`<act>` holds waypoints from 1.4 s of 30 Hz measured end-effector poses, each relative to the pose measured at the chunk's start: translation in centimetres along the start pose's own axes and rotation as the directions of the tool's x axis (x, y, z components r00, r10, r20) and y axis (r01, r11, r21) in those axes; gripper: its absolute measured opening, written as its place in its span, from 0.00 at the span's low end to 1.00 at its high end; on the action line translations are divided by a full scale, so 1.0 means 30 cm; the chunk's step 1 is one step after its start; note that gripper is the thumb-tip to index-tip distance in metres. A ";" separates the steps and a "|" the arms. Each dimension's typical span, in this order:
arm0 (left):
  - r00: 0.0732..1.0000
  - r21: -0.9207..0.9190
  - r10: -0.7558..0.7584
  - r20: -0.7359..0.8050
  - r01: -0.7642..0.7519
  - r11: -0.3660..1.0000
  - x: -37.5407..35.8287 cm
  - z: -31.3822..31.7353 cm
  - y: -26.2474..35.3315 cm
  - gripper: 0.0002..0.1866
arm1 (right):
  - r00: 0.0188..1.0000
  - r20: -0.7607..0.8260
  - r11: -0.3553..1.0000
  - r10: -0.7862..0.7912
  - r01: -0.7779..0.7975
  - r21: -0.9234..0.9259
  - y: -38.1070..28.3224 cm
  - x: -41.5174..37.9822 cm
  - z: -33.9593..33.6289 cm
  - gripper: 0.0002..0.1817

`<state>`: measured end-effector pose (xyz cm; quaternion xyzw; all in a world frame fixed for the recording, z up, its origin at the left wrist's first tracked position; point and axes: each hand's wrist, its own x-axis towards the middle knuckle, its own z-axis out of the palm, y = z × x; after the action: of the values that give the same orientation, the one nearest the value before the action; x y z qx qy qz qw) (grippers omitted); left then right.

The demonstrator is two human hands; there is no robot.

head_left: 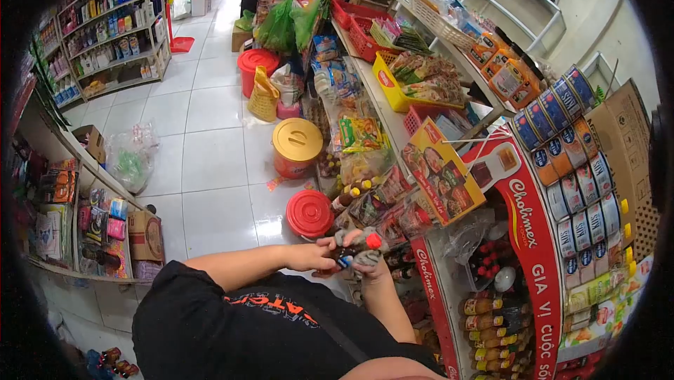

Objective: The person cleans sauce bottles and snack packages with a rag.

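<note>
In front of my body I hold a small dark bottle [349, 241] with a red cap, lying tilted between both hands. My left hand [310, 256] is closed around its lower end. A grey rag [368, 259] is bunched against the bottle near the cap. My right hand [379, 272] is closed on the rag and partly covered by it. The bottle's label is too small to read. Just beyond my hands stands a red lidded bucket [309, 213], and bottles and packets fill the shelf beside them.
To my right is a red Cholimex rack [520, 218] with sauce bottles [491, 320] and stacked cans [554, 109]. A bucket with a gold lid [298, 140] stands on the tiled floor [210, 134]. On my left is a low shelf [105, 229] of packaged goods.
</note>
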<state>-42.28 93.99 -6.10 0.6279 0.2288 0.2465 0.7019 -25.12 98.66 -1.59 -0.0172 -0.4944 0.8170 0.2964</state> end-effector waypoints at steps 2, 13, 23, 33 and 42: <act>0.961 0.178 0.013 -0.277 0.038 0.983 0.012 0.011 -0.010 0.24 | 0.968 -0.249 1.000 -0.021 0.015 -0.026 0.047 -0.009 -0.028 0.21; 0.988 -0.515 -0.099 0.115 0.145 0.845 0.048 0.015 0.026 0.18 | 0.980 -0.180 0.985 -0.087 0.112 0.133 0.059 0.002 -0.038 0.16; 0.996 -0.423 0.017 0.091 0.023 0.906 0.088 0.000 -0.051 0.22 | 0.988 -0.140 0.984 -0.058 0.080 0.161 0.047 0.009 -0.060 0.15; 0.673 0.163 0.166 -0.721 -0.069 0.984 0.071 0.022 0.074 0.24 | 0.611 -0.791 0.982 -0.037 0.169 0.085 0.137 -0.014 -0.170 0.26; 0.785 0.117 0.103 -0.611 -0.039 0.992 0.044 0.024 0.064 0.22 | 0.764 -0.607 -0.118 -0.218 -0.639 -0.760 0.065 -0.049 -0.235 0.21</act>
<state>-40.90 94.44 -4.12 0.5553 0.4331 0.4520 0.5476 -22.56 102.90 -7.16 -0.5538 -0.7973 0.1740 0.1653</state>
